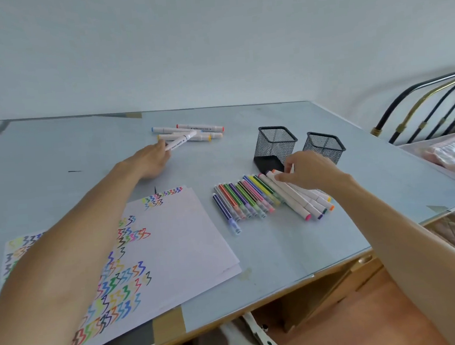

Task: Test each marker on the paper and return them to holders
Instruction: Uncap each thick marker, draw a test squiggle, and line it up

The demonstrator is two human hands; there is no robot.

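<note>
While both holders (277, 146) stand empty, left hand (148, 160) pinches a white marker (181, 142) off the far pile (189, 131); right hand (307, 169) fingers curl on a marker in the near row (267, 196). Likely fetching step; next, uncap over the paper (171, 232)

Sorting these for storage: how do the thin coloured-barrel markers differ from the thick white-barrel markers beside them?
The thin coloured-barrel markers are slim with clear caps; the thick white-barrel markers are fatter, showing colour only at their ends. The right hand touches only the white ones. Both groups lie in rows on the table.
</note>
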